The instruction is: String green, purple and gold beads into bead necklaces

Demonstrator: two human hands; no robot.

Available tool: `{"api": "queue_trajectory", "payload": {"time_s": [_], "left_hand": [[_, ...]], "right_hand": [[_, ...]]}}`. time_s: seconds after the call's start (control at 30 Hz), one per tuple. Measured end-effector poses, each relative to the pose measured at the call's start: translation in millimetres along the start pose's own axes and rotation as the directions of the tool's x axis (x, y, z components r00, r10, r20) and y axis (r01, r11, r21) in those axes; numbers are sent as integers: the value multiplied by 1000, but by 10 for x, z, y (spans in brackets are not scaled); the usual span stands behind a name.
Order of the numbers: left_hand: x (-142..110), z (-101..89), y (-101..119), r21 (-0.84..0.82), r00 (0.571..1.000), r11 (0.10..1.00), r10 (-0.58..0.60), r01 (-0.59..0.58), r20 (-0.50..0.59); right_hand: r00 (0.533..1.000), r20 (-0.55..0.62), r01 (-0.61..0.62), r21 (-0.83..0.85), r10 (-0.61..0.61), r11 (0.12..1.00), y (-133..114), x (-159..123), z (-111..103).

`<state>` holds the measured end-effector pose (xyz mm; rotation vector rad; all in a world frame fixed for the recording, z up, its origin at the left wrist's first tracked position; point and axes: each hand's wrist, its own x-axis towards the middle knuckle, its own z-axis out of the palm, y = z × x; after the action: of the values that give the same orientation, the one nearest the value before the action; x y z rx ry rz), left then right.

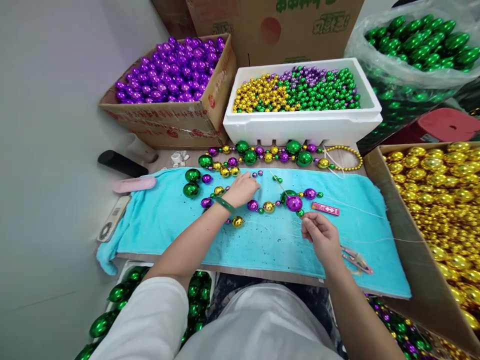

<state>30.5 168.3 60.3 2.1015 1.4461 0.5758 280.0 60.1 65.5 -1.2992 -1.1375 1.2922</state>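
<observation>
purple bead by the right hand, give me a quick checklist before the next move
1. Right hand at the needle's lower end: ok, it appears to pinch it, just below the small green bead.
2. Needle showing past the purple bead: ok, it juts out at the upper left.
3. Left hand near the small purple beads: ok, beside them.
4. Bead in the left hand's fingers: cannot tell, the grip is hidden.
5. Thread free of tangles: cannot tell, too thin to follow.
6. Towel free of debris: not ok, dark specks show.
</observation>
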Motion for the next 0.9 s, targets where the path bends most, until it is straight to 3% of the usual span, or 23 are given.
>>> {"api": "queue_trajectory", "payload": {"time_s": [0.1,0.17,0.23,0.3,0.37,0.43,0.63,0.9], "left_hand": [[12,7,55,-136,996,990,-48,37,-77],[-6,-35,129,-353,980,933,-135,77,-145],[-57,-85,220,-682,951,722,-280,116,-134],[-130,-119,310,-920,924,370,-382,129,-24],[-204,-128,384,-988,915,89,-395,125,80],[-259,-117,434,-993,913,-40,-389,113,119],[-306,-85,474,-989,891,-123,-435,80,127],[-320,-93,478,-996,877,-79,-474,44,76]], "right_hand": [[1000,1,7,-17,-7,1000,3,-8,-6],[1000,0,10,-25,-10,1000,-5,-14,-9],[1000,6,5,-30,-4,1000,-12,-22,-1],[1000,19,-3,-34,4,999,-9,-30,20],[999,31,-8,-39,9,999,2,-38,47],[999,38,-8,-51,10,999,16,-47,71],[999,45,-8,-86,12,996,31,-77,78],[999,45,-8,-101,12,995,7,-91,97]]}}
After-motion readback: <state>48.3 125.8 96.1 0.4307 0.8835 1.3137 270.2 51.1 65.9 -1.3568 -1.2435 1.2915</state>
